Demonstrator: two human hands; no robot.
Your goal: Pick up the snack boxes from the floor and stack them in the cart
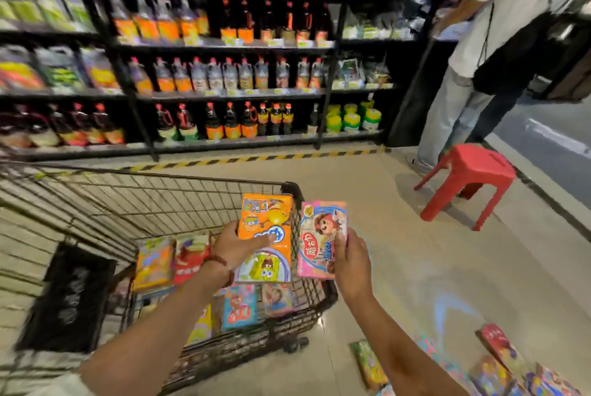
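Left fingers (267,239): curled round the near face of the orange snack box, thumb side at its left edge, clamped on it.
Left hand (236,250): reaches over the cart; a beaded bracelet (219,260) circles the wrist.
Orange snack box (267,237): flat cardboard rectangle, glossy print with a cartoon sponge figure near its lower end; held upright above the cart's inside, next to the right wall.
Right fingers (347,237): wrapped round the lower right edge of the pink snack box, gripping it.
Right hand (351,264): held just outside the cart's right wall.
Pink snack box (321,239): flat glossy carton with a cartoon child's figure; upright, just beside the orange one, the cart's wire wall between them.
Cart (128,200): black wire-mesh basket, thin straight bars, rounded plastic corner.
Boxes in cart (240,306): several colourful cartons lying and leaning on the bottom, somewhat blurred.
Boxes on floor (499,360): more bright cartons scattered on the pale smooth tiles at lower right.
Stool (470,178): red moulded plastic, four splayed legs, standing on the floor well apart from the cart.
Shelves (224,95): dark metal racks of bottles with orange labels.
Person (499,27): stands by the stool in pale shirt and light trousers.
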